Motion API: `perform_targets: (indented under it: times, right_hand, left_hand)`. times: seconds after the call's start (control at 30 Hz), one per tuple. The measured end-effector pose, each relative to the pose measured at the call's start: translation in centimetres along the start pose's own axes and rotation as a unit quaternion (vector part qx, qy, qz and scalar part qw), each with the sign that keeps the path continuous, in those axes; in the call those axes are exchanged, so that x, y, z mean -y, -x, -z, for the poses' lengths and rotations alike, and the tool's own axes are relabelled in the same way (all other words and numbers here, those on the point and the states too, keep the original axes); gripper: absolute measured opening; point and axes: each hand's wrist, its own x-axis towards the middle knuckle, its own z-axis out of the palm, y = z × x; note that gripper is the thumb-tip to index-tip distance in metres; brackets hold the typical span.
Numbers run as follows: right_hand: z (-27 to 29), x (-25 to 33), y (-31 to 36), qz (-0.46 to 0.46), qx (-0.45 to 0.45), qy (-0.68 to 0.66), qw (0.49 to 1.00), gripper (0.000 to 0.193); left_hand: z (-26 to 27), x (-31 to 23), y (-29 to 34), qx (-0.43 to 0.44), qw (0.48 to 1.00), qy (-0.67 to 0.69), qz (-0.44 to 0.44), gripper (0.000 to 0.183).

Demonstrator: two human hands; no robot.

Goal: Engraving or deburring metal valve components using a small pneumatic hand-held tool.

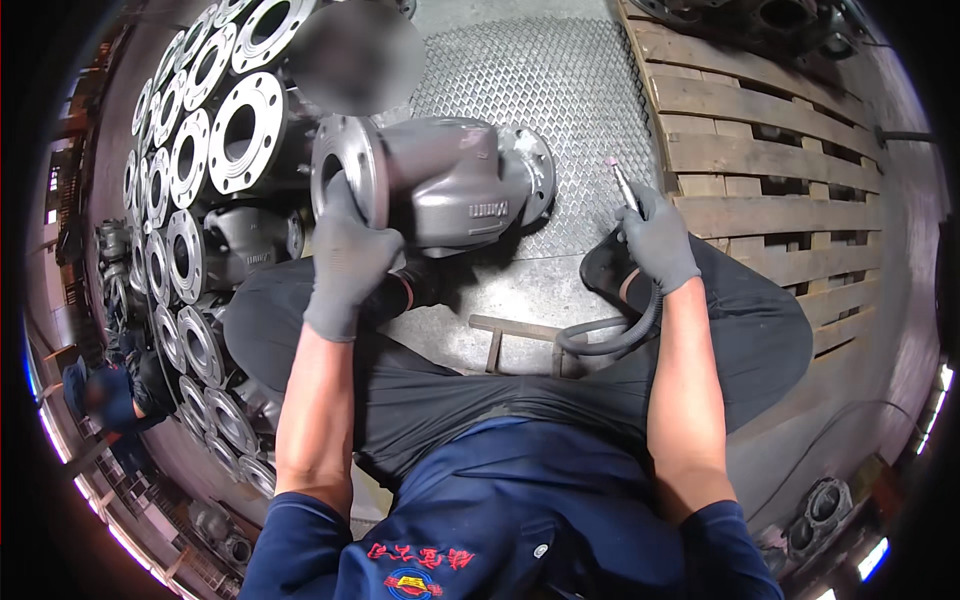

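A grey flanged valve body (440,185) lies on its side in front of me, over a metal mesh mat (530,75). My gloved left hand (350,255) grips the rim of its near-left flange, the fingers hooked into the round opening. Away to the right, my gloved right hand (660,240) is closed around a slim die grinder (624,185). The grinder's small pink tip (613,162) points up and away from me, apart from the valve body. A dark hose (605,340) loops down from that hand.
Stacked flanged valve bodies (185,255) fill the left side. Wooden pallets (770,150) lie at the right, with dark castings (785,15) at their far end. A low metal frame (515,328) stands between my legs. Another person (110,395) is at far left.
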Motion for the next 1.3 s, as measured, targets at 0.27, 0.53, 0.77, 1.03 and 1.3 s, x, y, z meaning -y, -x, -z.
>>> perform_targets:
  times: [0.27, 0.53, 0.77, 1.03, 1.3]
  right_hand:
    - [-3.0, -1.1, -1.2, -0.023, 0.061, -0.022, 0.998, 0.042]
    - [-5.1, 0.3, -1.4, 0.016, 0.073, 0.002, 0.997, 0.049]
    - [-5.8, -0.9, -2.4, 0.048, 0.046, -0.034, 0.997, 0.047]
    - [-4.0, 0.6, -1.7, 0.032, 0.049, -0.104, 0.993, 0.046]
    - [1.4, 7.4, 1.4, -0.007, -0.03, -0.163, 0.986, 0.05]
  left_hand:
    - [2.0, 0.0, -1.4, 0.022, 0.986, 0.12, 0.116, 0.057]
    - [2.6, 0.4, -2.4, 0.008, 0.973, 0.142, 0.181, 0.051]
    - [2.5, 0.3, -2.8, -0.004, 0.972, 0.147, 0.182, 0.051]
    - [1.8, -0.5, -3.6, -0.003, 0.98, 0.146, 0.138, 0.047]
    - [0.7, -4.4, -8.6, 0.029, 0.997, -0.058, 0.031, 0.057]
